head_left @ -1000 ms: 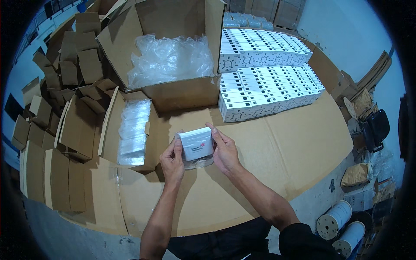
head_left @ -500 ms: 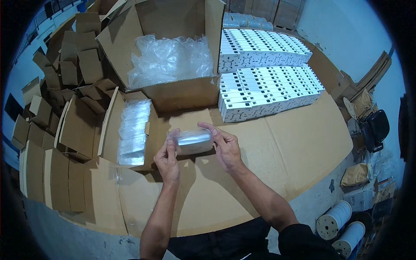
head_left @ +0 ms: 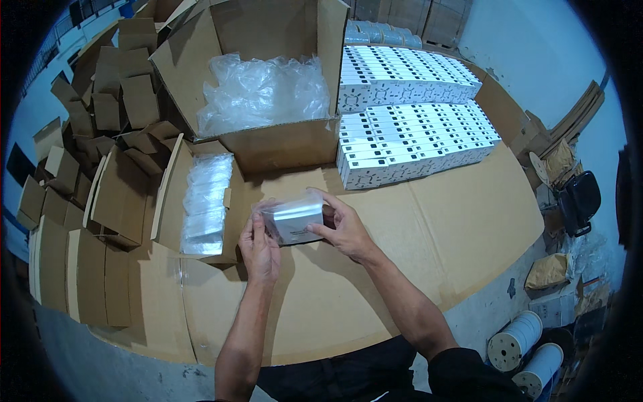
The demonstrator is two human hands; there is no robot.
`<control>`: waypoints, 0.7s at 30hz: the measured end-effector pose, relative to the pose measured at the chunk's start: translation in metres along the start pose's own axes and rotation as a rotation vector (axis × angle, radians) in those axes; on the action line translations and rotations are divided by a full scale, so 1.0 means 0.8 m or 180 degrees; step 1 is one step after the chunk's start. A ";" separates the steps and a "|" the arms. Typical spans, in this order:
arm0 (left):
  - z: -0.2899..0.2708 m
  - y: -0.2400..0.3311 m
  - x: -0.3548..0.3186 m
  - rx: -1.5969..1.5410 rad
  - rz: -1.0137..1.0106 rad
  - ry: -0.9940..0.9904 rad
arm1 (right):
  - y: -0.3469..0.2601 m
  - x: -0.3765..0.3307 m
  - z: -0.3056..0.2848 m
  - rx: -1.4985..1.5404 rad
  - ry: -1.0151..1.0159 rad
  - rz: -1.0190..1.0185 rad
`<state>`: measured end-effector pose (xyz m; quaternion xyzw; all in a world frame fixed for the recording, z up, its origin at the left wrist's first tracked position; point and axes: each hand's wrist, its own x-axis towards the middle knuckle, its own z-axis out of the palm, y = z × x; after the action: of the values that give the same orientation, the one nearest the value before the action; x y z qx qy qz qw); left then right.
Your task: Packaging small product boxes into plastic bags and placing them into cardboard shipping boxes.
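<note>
Between my two hands is a small white box in a clear plastic bag (head_left: 295,221), held above the cardboard-covered table. My left hand (head_left: 260,249) pinches the loose plastic at its left end. At the other end my right hand (head_left: 343,228) grips the box, thumb on the near face and fingers behind. Just left of my hands stands an open carton (head_left: 171,194) with a row of plastic-wrapped boxes (head_left: 204,208) in it. Beyond it a large open carton (head_left: 281,147) holds a heap of clear plastic bags (head_left: 264,94).
Two long stacks of white boxes (head_left: 415,144) stand at the back right of the table (head_left: 469,221). Several empty open cartons (head_left: 120,194) crowd the left side. On the floor at the right are cable spools (head_left: 516,338), a black chair (head_left: 579,201) and a brown paper bag (head_left: 548,271).
The bagged box has tilted so that more of its white face shows. My right thumb has come down onto that face, and my left hand has shifted slightly down and left.
</note>
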<state>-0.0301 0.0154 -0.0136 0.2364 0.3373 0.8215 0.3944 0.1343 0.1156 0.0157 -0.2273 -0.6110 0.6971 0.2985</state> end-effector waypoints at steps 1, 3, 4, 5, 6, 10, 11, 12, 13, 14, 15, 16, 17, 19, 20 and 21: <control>0.008 0.003 -0.001 0.0020 -0.0014 0.0087 | 0.001 0.000 -0.002 0.0000 -0.0002 0.0000; 0.018 0.010 -0.004 0.0039 -0.0023 0.0180 | -0.002 0.002 -0.002 -0.0018 0.0047 -0.0132; 0.021 0.013 -0.005 0.0527 0.0036 -0.0018 | -0.009 0.000 -0.002 -0.0019 0.0038 -0.0130; 0.021 0.014 -0.006 0.1015 0.0092 -0.0215 | -0.017 -0.003 -0.004 0.0012 -0.0023 0.0082; 0.021 0.014 -0.007 0.1013 0.0096 -0.0214 | -0.024 -0.006 -0.005 0.0041 -0.0080 0.0292; 0.010 0.009 -0.009 0.1388 -0.0300 -0.0325 | -0.023 -0.007 -0.016 -0.0100 -0.0119 0.0151; 0.008 0.008 -0.008 0.1399 -0.0233 -0.0387 | -0.025 -0.007 -0.018 -0.0180 -0.0076 0.0304; 0.006 0.010 -0.008 0.1405 -0.0233 -0.0377 | -0.025 -0.006 -0.020 -0.0253 -0.0039 0.0462; 0.003 0.012 -0.008 0.1489 -0.0376 -0.0364 | -0.024 -0.007 -0.021 -0.0248 -0.0047 0.0466; 0.002 0.014 -0.007 0.1573 -0.0519 -0.0351 | -0.024 -0.007 -0.023 -0.0306 -0.0049 0.0347; 0.003 0.015 -0.007 0.1574 -0.0517 -0.0345 | -0.024 -0.007 -0.023 -0.0368 -0.0049 0.0227; 0.004 0.018 -0.006 0.1525 -0.0432 -0.0417 | -0.023 -0.007 -0.024 -0.0368 -0.0055 0.0228; 0.006 0.020 -0.006 0.1476 -0.0346 -0.0490 | -0.021 -0.007 -0.024 -0.0300 -0.0044 0.0081; 0.007 0.018 -0.006 0.1571 -0.0130 -0.0475 | -0.016 -0.005 -0.025 -0.0232 -0.0034 -0.0062; 0.008 0.018 -0.006 0.1664 0.0086 -0.0463 | -0.014 -0.003 -0.026 -0.0311 -0.0040 -0.0238; 0.006 0.017 -0.006 0.1667 0.0086 -0.0459 | -0.014 -0.002 -0.025 -0.0389 -0.0047 -0.0413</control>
<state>-0.0307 0.0068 -0.0009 0.3927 0.5062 0.6924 0.3319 0.1511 0.1297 0.0234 -0.1999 -0.6680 0.6394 0.3240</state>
